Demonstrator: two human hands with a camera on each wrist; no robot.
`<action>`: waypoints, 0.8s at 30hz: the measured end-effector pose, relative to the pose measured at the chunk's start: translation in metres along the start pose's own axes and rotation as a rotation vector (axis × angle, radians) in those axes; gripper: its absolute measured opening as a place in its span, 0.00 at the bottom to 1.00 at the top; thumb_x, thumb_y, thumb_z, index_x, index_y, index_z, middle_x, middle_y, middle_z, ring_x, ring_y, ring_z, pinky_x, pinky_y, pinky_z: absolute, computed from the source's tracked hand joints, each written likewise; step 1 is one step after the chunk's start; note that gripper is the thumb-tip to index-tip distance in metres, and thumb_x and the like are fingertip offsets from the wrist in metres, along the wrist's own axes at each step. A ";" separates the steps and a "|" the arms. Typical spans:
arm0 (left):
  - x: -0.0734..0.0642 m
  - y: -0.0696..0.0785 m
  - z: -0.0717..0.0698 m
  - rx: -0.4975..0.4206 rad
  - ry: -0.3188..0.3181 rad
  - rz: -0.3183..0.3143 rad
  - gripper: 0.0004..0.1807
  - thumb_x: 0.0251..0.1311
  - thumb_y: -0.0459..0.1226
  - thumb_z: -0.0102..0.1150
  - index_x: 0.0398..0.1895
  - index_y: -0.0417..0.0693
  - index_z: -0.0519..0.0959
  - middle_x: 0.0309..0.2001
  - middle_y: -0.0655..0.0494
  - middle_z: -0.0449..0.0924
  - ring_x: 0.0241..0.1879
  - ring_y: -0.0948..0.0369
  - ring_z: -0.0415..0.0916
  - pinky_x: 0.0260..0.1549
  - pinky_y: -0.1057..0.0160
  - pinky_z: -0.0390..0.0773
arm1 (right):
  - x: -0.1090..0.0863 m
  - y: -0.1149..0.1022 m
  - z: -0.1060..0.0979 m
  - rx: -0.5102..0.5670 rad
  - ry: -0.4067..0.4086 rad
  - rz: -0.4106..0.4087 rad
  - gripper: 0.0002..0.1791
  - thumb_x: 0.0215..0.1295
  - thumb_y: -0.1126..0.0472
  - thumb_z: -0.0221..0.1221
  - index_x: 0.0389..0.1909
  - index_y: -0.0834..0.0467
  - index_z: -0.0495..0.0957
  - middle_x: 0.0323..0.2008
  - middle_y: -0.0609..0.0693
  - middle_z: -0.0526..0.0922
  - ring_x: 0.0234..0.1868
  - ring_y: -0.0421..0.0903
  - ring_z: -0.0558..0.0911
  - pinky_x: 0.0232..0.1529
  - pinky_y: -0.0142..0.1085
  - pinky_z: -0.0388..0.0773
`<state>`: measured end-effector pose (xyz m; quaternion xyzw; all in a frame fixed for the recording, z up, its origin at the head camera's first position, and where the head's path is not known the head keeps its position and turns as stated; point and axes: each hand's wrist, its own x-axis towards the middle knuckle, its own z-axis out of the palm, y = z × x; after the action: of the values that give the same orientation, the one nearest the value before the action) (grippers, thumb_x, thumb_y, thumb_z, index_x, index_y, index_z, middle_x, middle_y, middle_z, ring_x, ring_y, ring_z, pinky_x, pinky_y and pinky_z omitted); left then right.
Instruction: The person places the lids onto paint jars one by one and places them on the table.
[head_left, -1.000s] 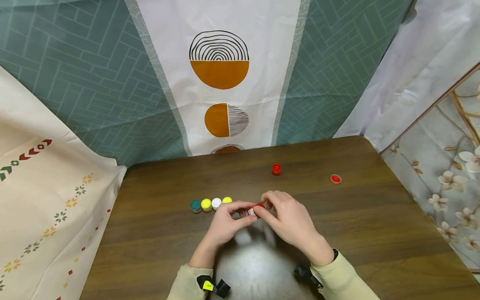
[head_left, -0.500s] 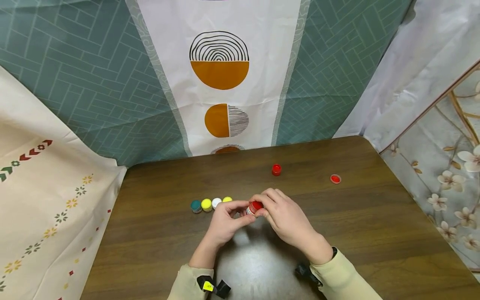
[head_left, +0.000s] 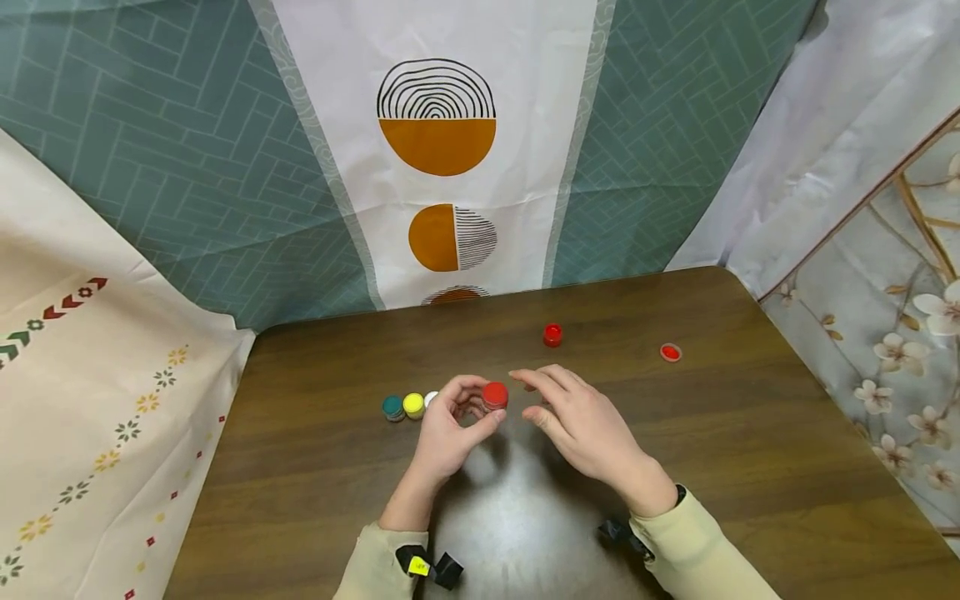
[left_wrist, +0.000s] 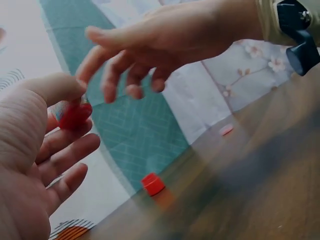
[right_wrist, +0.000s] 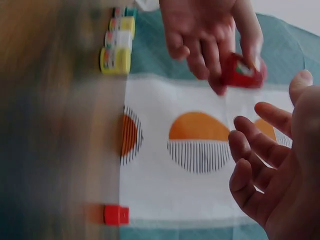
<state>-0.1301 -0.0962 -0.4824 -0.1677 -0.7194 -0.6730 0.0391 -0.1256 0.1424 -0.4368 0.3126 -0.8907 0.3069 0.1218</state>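
Observation:
My left hand pinches a small paint jar between thumb and fingers. Its red lid faces up toward the head camera. In the right wrist view, part of a label shows on this jar. My right hand is just to the right, apart from the jar, with its fingers loosely spread and nothing in them. Beyond both hands stands another small red jar. A flat round red lid with a pale rim lies farther right on the table.
Left of my left hand, a row of small paint jars stands on the brown table: dark teal, yellow, white. A second yellow jar shows in the right wrist view. Patterned cloth hangs behind the table.
My right hand has let go of the jar and moved off to the right. The jar, tilted sideways before, now shows its red lid upward in my left hand.

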 end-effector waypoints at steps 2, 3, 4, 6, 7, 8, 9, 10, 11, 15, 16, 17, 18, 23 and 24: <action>0.001 0.001 -0.003 -0.001 0.042 -0.012 0.22 0.61 0.27 0.74 0.57 0.40 0.78 0.44 0.48 0.89 0.41 0.57 0.83 0.44 0.58 0.82 | -0.003 0.003 -0.006 0.025 0.012 0.035 0.25 0.81 0.46 0.59 0.73 0.46 0.75 0.61 0.43 0.80 0.52 0.43 0.82 0.49 0.45 0.82; 0.002 0.002 -0.005 0.014 0.062 -0.017 0.23 0.61 0.27 0.74 0.58 0.41 0.78 0.44 0.48 0.89 0.42 0.57 0.83 0.46 0.55 0.82 | -0.004 0.005 -0.009 0.029 0.021 0.047 0.25 0.81 0.47 0.59 0.73 0.46 0.75 0.61 0.43 0.80 0.51 0.43 0.82 0.48 0.45 0.82; 0.002 0.002 -0.007 0.036 0.076 -0.021 0.24 0.61 0.27 0.74 0.59 0.42 0.78 0.45 0.49 0.90 0.44 0.56 0.84 0.49 0.51 0.81 | -0.006 0.006 -0.011 0.031 0.027 0.058 0.24 0.81 0.47 0.59 0.73 0.46 0.76 0.61 0.43 0.80 0.51 0.42 0.82 0.48 0.45 0.82; 0.004 0.001 -0.011 0.088 0.093 -0.023 0.24 0.61 0.28 0.75 0.60 0.45 0.80 0.46 0.52 0.90 0.46 0.56 0.84 0.51 0.45 0.79 | -0.009 0.010 -0.016 0.031 0.038 0.076 0.23 0.81 0.49 0.59 0.73 0.46 0.76 0.62 0.42 0.80 0.50 0.42 0.83 0.47 0.45 0.82; 0.005 0.001 -0.013 0.122 0.095 -0.029 0.24 0.61 0.29 0.75 0.59 0.46 0.81 0.46 0.53 0.90 0.48 0.56 0.85 0.53 0.42 0.78 | -0.010 0.012 -0.018 0.032 0.040 0.085 0.22 0.82 0.49 0.58 0.72 0.46 0.76 0.62 0.42 0.80 0.51 0.42 0.83 0.47 0.46 0.82; 0.007 0.000 -0.014 0.161 0.093 -0.041 0.23 0.61 0.30 0.75 0.59 0.47 0.81 0.48 0.55 0.90 0.50 0.57 0.85 0.55 0.40 0.77 | -0.012 0.013 -0.019 0.032 0.038 0.095 0.22 0.82 0.49 0.58 0.72 0.45 0.77 0.62 0.42 0.80 0.51 0.42 0.83 0.48 0.46 0.82; 0.008 -0.001 -0.014 0.199 0.086 -0.051 0.22 0.61 0.31 0.76 0.58 0.48 0.81 0.49 0.56 0.90 0.52 0.57 0.85 0.57 0.39 0.77 | -0.014 0.015 -0.020 0.027 0.036 0.108 0.21 0.83 0.49 0.57 0.72 0.45 0.77 0.62 0.41 0.79 0.50 0.42 0.83 0.47 0.47 0.82; 0.009 -0.002 -0.015 0.240 0.077 -0.062 0.21 0.61 0.32 0.76 0.57 0.48 0.81 0.49 0.57 0.90 0.54 0.57 0.85 0.57 0.40 0.77 | -0.015 0.017 -0.021 0.026 0.029 0.121 0.21 0.83 0.49 0.57 0.71 0.44 0.77 0.62 0.41 0.79 0.50 0.42 0.84 0.48 0.47 0.82; 0.010 -0.004 -0.015 0.292 0.068 -0.071 0.21 0.61 0.33 0.76 0.56 0.48 0.81 0.50 0.56 0.90 0.54 0.57 0.85 0.56 0.42 0.78 | -0.016 0.018 -0.021 0.023 0.023 0.132 0.20 0.83 0.48 0.57 0.71 0.43 0.78 0.62 0.40 0.79 0.51 0.42 0.84 0.48 0.48 0.82; 0.015 -0.014 -0.016 0.526 0.024 -0.095 0.21 0.61 0.39 0.77 0.55 0.49 0.82 0.57 0.52 0.88 0.60 0.54 0.83 0.49 0.48 0.81 | -0.020 0.023 -0.022 0.011 -0.005 0.163 0.20 0.84 0.45 0.55 0.70 0.42 0.78 0.62 0.39 0.79 0.51 0.43 0.84 0.49 0.49 0.82; 0.016 -0.016 -0.016 0.577 0.016 -0.087 0.21 0.60 0.40 0.78 0.55 0.49 0.82 0.59 0.50 0.87 0.63 0.52 0.81 0.50 0.48 0.81 | -0.020 0.024 -0.022 0.009 -0.011 0.165 0.20 0.84 0.45 0.54 0.70 0.42 0.79 0.62 0.39 0.79 0.52 0.43 0.85 0.49 0.49 0.82; 0.018 -0.018 -0.016 0.618 0.010 -0.080 0.21 0.60 0.40 0.78 0.54 0.48 0.83 0.59 0.49 0.87 0.65 0.51 0.80 0.52 0.47 0.81 | -0.020 0.025 -0.022 0.007 -0.017 0.167 0.20 0.84 0.45 0.54 0.69 0.42 0.79 0.62 0.40 0.79 0.53 0.44 0.85 0.50 0.50 0.82; 0.019 -0.020 -0.016 0.646 0.002 -0.073 0.21 0.60 0.41 0.79 0.53 0.48 0.83 0.60 0.48 0.86 0.68 0.49 0.77 0.57 0.45 0.80 | -0.020 0.026 -0.022 0.006 -0.025 0.169 0.20 0.84 0.44 0.54 0.69 0.42 0.79 0.62 0.40 0.79 0.53 0.44 0.85 0.50 0.50 0.82; 0.023 -0.026 -0.017 0.724 -0.027 -0.058 0.20 0.57 0.42 0.82 0.49 0.45 0.85 0.61 0.44 0.83 0.78 0.43 0.62 0.73 0.36 0.64 | -0.020 0.029 -0.022 0.002 -0.056 0.176 0.19 0.84 0.46 0.56 0.68 0.45 0.81 0.62 0.42 0.81 0.56 0.49 0.86 0.53 0.53 0.82; 0.023 -0.027 -0.017 0.739 -0.030 -0.060 0.20 0.57 0.42 0.82 0.48 0.45 0.85 0.62 0.43 0.82 0.79 0.41 0.60 0.73 0.35 0.63 | -0.020 0.029 -0.022 0.002 -0.062 0.178 0.19 0.83 0.46 0.56 0.67 0.46 0.81 0.62 0.42 0.81 0.57 0.49 0.86 0.54 0.53 0.82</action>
<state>-0.1627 -0.1096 -0.4999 -0.1309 -0.9189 -0.3661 0.0665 -0.1281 0.1834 -0.4413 0.2417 -0.9179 0.3076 0.0663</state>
